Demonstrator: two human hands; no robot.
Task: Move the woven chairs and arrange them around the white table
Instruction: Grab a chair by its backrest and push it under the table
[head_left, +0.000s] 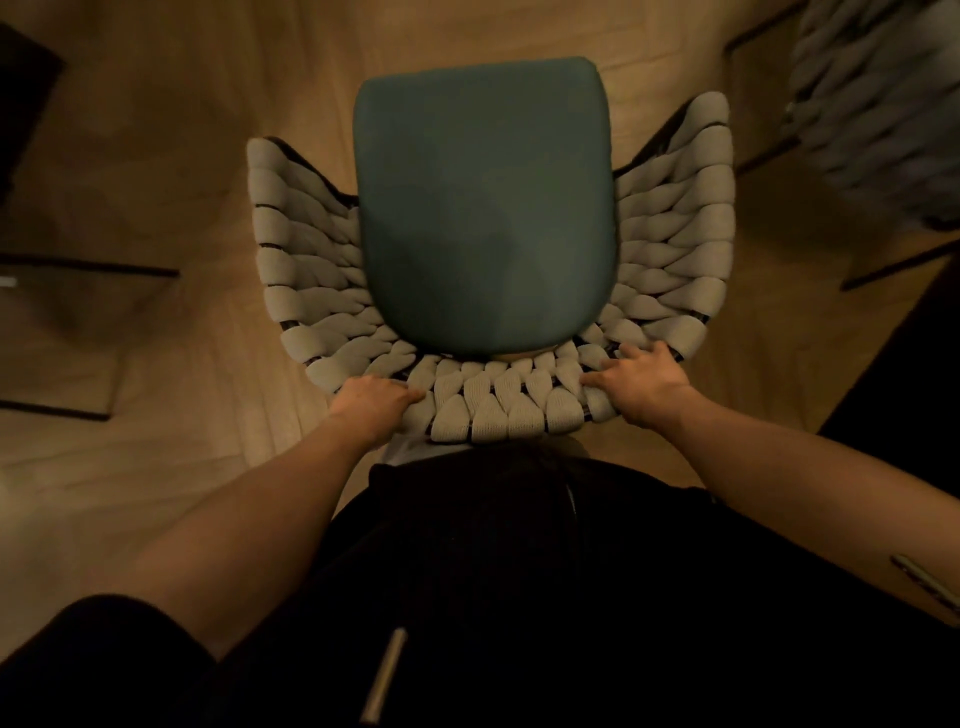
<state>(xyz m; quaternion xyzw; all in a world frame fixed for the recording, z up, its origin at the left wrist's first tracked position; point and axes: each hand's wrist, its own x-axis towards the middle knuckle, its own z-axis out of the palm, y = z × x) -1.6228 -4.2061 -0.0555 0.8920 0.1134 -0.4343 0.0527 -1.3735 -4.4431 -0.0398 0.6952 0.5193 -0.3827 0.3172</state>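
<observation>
A woven chair (675, 249) with thick pale grey rope weave and a teal seat cushion (483, 208) stands straight in front of me, seen from above. My left hand (371, 402) grips the top of its backrest at the left. My right hand (636, 384) grips the same backrest edge at the right, fingers spread over the weave. A second woven chair (878, 104), blurred, stands at the upper right. The white table is not in view.
The floor (182, 156) is light wood. Thin dark frame legs (104, 270) of some furniture lie at the left edge. A dark area (914, 364) borders the floor at the right. My dark clothing fills the bottom of the view.
</observation>
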